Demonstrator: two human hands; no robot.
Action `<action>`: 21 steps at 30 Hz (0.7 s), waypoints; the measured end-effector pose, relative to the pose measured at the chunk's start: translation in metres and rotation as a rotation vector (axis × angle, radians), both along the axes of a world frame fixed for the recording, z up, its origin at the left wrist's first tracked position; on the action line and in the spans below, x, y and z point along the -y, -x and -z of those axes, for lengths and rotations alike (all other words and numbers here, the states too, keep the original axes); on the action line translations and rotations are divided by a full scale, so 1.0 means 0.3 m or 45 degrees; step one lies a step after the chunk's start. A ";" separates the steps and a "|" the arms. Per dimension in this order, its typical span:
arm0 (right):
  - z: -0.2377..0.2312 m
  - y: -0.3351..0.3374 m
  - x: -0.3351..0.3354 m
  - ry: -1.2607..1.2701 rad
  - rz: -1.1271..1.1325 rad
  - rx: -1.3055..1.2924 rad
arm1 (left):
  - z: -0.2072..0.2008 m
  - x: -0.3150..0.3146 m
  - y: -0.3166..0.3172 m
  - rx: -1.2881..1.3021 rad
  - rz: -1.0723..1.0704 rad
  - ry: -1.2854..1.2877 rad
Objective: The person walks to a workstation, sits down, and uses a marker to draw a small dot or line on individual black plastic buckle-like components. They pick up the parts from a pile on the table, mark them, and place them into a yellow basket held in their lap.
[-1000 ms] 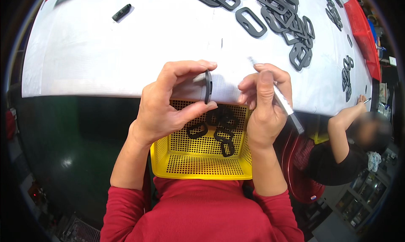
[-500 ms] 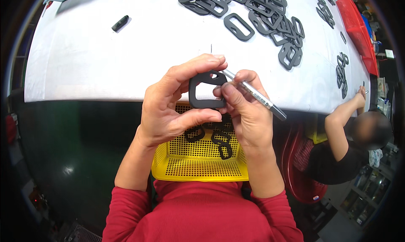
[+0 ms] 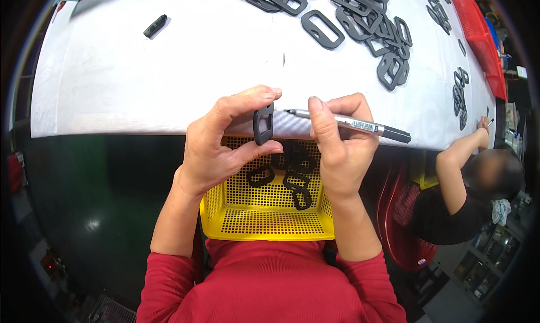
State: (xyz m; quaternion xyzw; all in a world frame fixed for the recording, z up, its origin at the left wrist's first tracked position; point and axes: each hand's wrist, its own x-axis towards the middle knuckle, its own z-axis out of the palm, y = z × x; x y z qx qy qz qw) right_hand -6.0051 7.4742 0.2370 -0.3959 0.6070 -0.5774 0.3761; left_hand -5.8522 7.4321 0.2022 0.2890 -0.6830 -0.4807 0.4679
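Between the thumb and fingers of my left hand a black rounded frame-shaped part stands nearly edge-on. My right hand grips a silver marker pen with a dark rear end. Its dark tip points left toward the part, a small gap apart from it. Below both hands a yellow mesh basket sits at my lap, with several black frame parts lying in it.
On the white-covered table a heap of dark frame parts spreads at the far right. A small black object lies at the far left. A red basket stands at the right edge. Another person sits at the right, one arm on the table.
My right hand has let go of the frame part and moved right with the pen, whose tip now faces the part. The left hand has turned the part nearly edge-on.
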 end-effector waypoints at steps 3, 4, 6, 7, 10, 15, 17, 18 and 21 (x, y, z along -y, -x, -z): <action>0.012 -0.022 0.009 0.089 -0.008 -0.112 | 0.005 0.006 -0.003 -0.027 0.036 0.011; 0.015 -0.026 0.009 0.114 -0.034 -0.133 | 0.007 0.009 -0.007 -0.042 0.103 0.020; 0.023 -0.029 0.009 0.104 -0.046 -0.172 | 0.010 0.011 -0.013 -0.055 0.167 0.025; 0.027 -0.028 0.009 0.108 -0.049 -0.200 | 0.015 0.011 -0.014 -0.049 0.173 0.057; 0.034 -0.027 0.012 0.110 -0.060 -0.237 | 0.023 0.012 -0.013 -0.060 0.181 0.083; 0.041 -0.026 0.009 0.092 -0.074 -0.250 | 0.027 0.010 -0.010 -0.106 0.182 0.069; 0.040 -0.026 0.011 0.117 -0.085 -0.216 | 0.021 0.011 -0.011 -0.085 0.175 0.091; 0.039 -0.025 0.012 0.116 -0.087 -0.214 | 0.018 0.011 -0.011 -0.084 0.173 0.089; 0.039 -0.024 0.013 0.123 -0.108 -0.210 | 0.019 0.012 -0.013 -0.074 0.175 0.108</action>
